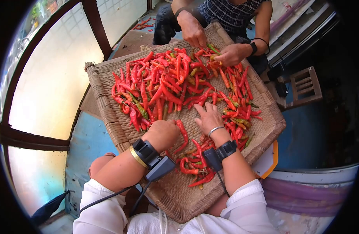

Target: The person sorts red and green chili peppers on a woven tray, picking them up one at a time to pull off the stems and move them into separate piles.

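A woven tray (103, 105) holds a large pile of red chilies (160, 78), with a few green ones among them. At the pile's lower edge my left hand (162, 134) is closed on a long red chili (182, 136), which hangs from its right side. To the right of it, my right hand (209, 119) has its fingers apart, their tips touching or just over the pile's edge; nothing shows held in it. A smaller heap of chilies (197, 165) lies nearer to me, and another group (238, 128) lies on the tray's right side.
Across the tray, a co-worker's two hands (195, 33) (232, 54) handle chilies at the far edge. A wooden chair (305, 85) stands at the right. Framed window panes (54, 70) are on the left. More chilies (144, 24) lie on the floor beyond the tray.
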{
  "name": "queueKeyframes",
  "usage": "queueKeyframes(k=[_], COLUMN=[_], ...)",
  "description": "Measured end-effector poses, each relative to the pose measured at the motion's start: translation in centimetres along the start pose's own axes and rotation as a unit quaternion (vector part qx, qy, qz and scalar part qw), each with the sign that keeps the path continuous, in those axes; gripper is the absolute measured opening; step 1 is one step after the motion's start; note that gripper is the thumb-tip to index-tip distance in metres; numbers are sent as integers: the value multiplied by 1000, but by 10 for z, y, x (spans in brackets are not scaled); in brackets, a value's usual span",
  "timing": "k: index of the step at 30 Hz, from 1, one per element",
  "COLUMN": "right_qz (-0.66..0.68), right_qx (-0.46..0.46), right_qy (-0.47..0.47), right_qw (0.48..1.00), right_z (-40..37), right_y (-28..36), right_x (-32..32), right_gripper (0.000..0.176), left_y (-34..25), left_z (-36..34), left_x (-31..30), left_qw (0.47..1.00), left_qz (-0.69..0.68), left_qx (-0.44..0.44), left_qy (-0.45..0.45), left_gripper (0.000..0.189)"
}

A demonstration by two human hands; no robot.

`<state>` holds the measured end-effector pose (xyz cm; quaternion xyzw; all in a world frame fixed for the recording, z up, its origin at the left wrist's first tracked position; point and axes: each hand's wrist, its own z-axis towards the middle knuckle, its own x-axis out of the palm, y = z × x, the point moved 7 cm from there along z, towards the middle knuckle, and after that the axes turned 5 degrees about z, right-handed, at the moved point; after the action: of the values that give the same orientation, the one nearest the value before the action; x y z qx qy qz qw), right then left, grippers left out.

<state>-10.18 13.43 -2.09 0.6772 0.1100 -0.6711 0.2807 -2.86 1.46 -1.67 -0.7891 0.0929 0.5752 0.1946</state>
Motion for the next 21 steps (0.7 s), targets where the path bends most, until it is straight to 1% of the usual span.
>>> queueKeyframes(k=[1, 2, 3, 5, 6, 8, 9, 10, 12, 14, 15, 16, 17, 19, 20, 21], right_qz=[20, 42, 42, 0, -2, -6, -7, -6, -3, 29, 4, -44, -86, -109, -111, -67], right_qx=[22, 24, 24, 98, 97, 118, 116, 113, 94, 104, 86, 73, 104, 163, 163, 150], right_qy=[11, -21, -22, 45, 45, 2, 2, -44, -131, -190, -245, -278, -266, -230, -230, -193], right_qw=[999, 999, 999, 994, 994, 993, 993, 993, 987, 976, 966, 957, 954, 953, 953, 967], right_z=[0, 1, 3, 5, 4, 2, 2, 2, 0, -4, -10, -15, -19, -26, -24, -18], right_y=[-7, -11, -11, -19, -19, -21, -22, -25, -31, -37, -37, -41, -49, -60, -63, -66], right_x=[4, 2, -1, 2, 1, -6, -8, -17, -39, -68, -86, -101, -108, -111, -106, -92], right_gripper=[48, 37, 37, 20, 20, 6, 6, 5, 6, 7, 8, 10, 13, 18, 18, 21], left_y=[0, 0, 0, -1, -1, -2, -3, -2, -3, -3, -3, -3, -3, -3, -3, -2], left_z=[0, 0, 0, 0, 0, -1, -1, -1, -3, -3, -4, -4, -4, -3, -3, -2], left_x=[0, 0, -1, -3, -3, -5, -6, -6, -9, -10, -10, -10, -11, -8, -6, -6], left_qw=[1000, 1000, 1000, 1000, 1000, 1000, 999, 999, 999, 999, 999, 999, 999, 998, 998, 999], left_qz=[2, 2, -2, -6, -4, -3, -3, -2, 1, 3, 2, 0, -1, 6, 5, 1], left_qx=[1, 2, 4, 6, 8, 7, -1, -10, -9, -6, -4, -2, -2, -8, -7, -3], left_qy=[-8, -8, -5, -4, 4, 10, 31, 53, 48, 43, 40, 36, 34, 60, 59, 35], left_gripper=[18, 18, 18, 18, 18, 18, 19, 20, 19, 18, 18, 17, 17, 16, 16, 14])
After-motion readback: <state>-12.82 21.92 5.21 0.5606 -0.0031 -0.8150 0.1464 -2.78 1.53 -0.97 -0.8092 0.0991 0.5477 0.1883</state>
